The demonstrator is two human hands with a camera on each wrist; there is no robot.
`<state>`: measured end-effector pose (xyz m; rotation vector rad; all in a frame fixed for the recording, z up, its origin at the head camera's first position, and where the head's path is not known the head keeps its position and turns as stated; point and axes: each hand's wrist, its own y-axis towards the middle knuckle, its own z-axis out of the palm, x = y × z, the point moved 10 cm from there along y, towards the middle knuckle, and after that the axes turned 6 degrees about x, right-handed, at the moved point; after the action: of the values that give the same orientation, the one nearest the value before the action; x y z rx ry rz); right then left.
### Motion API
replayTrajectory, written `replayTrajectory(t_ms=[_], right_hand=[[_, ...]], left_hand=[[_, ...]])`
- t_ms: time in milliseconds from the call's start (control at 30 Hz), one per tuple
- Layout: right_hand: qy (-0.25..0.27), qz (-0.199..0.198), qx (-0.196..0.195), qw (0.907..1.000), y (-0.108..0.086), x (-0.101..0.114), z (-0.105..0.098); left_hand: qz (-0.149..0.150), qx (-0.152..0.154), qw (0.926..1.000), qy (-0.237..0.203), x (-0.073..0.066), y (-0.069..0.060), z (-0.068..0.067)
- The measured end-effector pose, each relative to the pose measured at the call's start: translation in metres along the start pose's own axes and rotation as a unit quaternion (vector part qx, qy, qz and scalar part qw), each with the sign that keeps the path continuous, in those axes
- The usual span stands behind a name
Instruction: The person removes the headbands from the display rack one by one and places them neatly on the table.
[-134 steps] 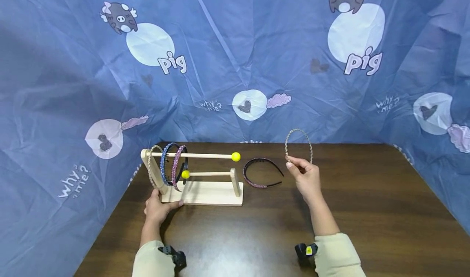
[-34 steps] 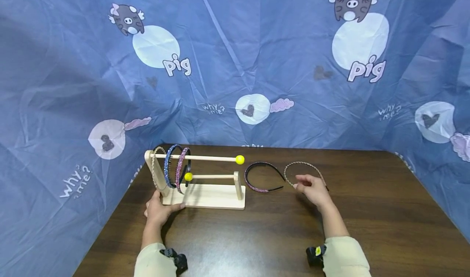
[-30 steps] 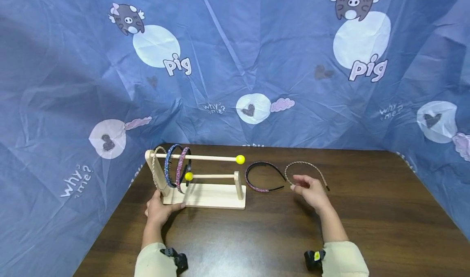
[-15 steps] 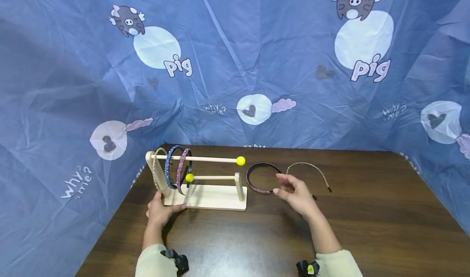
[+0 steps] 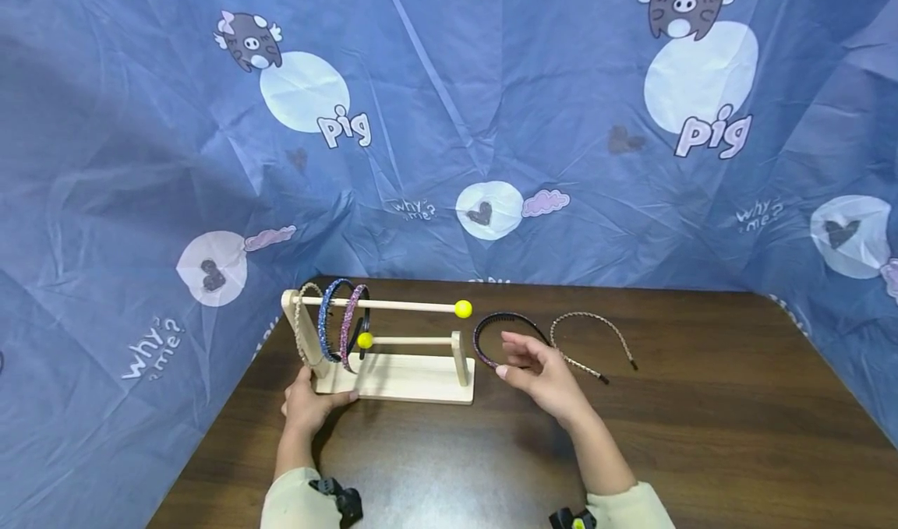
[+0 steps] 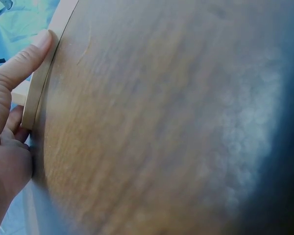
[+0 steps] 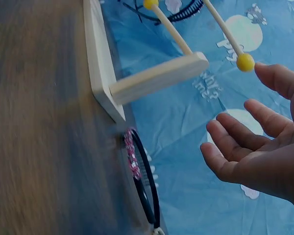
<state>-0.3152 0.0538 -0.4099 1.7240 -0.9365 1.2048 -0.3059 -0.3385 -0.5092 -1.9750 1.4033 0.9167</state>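
My left hand [image 5: 307,406] grips the left end of a wooden headband stand [image 5: 414,377], its thumb along the front edge of the base [image 6: 44,73]. On the stand's upper rod hang a beige braided headband [image 5: 298,330], a blue glittery headband [image 5: 323,326] and a pink glittery headband [image 5: 347,328]. My right hand [image 5: 546,379] hovers by a black headband with pink glitter [image 5: 476,338] lying on the table. Its fingers are spread and hold nothing; the right wrist view shows a gap between them and that headband [image 7: 132,156].
A second beige braided headband [image 5: 579,314] lies on the brown table [image 5: 701,435], right of the black one. Yellow balls cap the stand's upper rod [image 5: 463,308] and lower rod [image 5: 365,340]. A blue printed cloth [image 5: 421,124] hangs behind the table.
Earlier my right hand held up the beige braided headband, then lowered it to the table. It has let go and moved left to the black headband. My left hand stays on the stand.
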Motion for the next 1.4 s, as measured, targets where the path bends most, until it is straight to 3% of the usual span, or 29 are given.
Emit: replayTrajectory(t_ms=[567,1167,1400], right_hand=[[0.096,-0.036,0.081,0.9914,0.015,0.009,0.060],[0.102,-0.037,0.127,0.9859,0.022,0.014,0.106],[0.078,-0.029,0.151,0.9849,0.023,0.010,0.128]], left_hand=[[-0.016,0.009,0.9998,-0.007,0.002,-0.007,-0.001],[-0.016,0.016,0.9997,-0.007,0.001,-0.003,0.000],[-0.015,0.015,0.9998,-0.006,0.001,-0.001,0.002]])
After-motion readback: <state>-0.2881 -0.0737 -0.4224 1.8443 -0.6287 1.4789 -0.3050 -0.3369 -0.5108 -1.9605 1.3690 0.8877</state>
